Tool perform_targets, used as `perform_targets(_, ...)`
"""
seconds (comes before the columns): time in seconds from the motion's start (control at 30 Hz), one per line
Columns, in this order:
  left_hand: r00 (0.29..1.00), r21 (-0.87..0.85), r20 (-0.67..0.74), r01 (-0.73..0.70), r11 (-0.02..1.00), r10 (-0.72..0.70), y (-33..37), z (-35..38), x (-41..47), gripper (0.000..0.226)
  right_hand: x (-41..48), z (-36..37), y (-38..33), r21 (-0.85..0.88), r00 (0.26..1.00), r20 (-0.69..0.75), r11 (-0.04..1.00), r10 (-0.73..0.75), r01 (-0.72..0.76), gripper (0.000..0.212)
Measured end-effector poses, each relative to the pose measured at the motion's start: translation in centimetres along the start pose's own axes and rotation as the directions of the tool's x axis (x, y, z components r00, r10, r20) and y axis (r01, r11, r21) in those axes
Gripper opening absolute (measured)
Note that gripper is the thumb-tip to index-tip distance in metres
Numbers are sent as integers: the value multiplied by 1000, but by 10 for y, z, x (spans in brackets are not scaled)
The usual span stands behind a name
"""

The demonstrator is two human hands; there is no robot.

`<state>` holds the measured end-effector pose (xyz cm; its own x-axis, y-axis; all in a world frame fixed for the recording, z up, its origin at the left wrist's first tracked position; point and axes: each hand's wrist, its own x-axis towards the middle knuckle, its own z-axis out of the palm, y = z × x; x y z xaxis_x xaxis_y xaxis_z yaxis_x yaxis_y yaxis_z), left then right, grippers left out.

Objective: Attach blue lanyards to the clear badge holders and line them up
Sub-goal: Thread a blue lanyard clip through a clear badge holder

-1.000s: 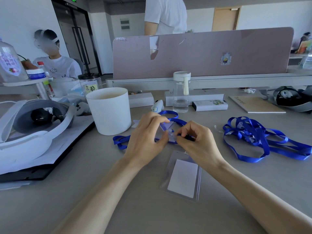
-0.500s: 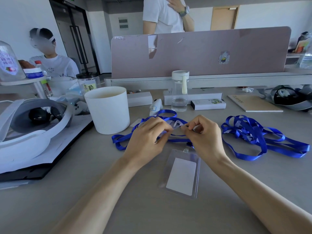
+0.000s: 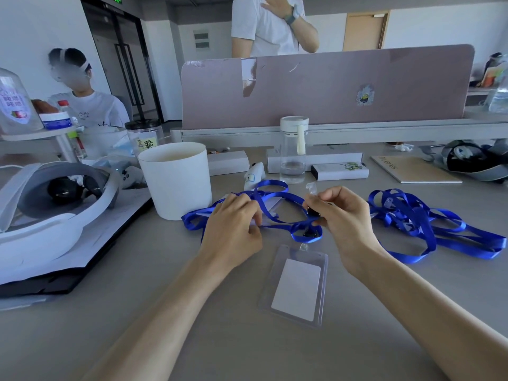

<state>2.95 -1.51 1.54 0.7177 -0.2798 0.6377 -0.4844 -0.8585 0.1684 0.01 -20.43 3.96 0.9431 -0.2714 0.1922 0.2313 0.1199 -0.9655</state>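
A clear badge holder (image 3: 298, 284) with a white card inside lies flat on the grey desk, just below my hands. A blue lanyard (image 3: 272, 188) loops across the desk between my hands. My left hand (image 3: 233, 226) pinches its ribbon on the left. My right hand (image 3: 343, 218) grips the lanyard's black end piece, with a clear plastic clip sticking up above the fingers. A small clear tab sits at the holder's top edge, below the lanyard's loop; whether it is joined to the lanyard I cannot tell.
A tangled heap of more blue lanyards (image 3: 428, 224) lies to the right. A white cup (image 3: 176, 180) stands left of my hands, a clear bottle (image 3: 292, 149) behind them. A white headset (image 3: 46, 204) fills the left; a notebook (image 3: 415, 169) lies far right.
My hands have drawn apart, stretching the lanyard between them. The right hand now holds the black end piece up with the clear clip showing above its fingers.
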Motion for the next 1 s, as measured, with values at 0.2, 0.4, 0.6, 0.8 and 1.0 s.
perform_targets(0.2,926,-220,367,179,959,-88,5,4,-1,17,0,1,-2,228,990,115,967,85,-109,29)
perform_targets(0.4,898,-426,438,178,887,30,25,6,-2,30,-3,2,-8,366,971,233,922,43,-128,23)
perform_targets(0.6,936,-471,321,292,833,-146,29,3,0,6,-2,0,-7,324,981,186,940,51,-110,27)
perform_targets(0.8,904,-531,148,415,739,-401,14,1,4,3,1,0,-5,278,989,121,953,90,-121,26)
perform_targets(1.0,868,-598,51,422,681,-493,5,4,6,9,2,1,-4,237,989,84,962,120,-137,26)
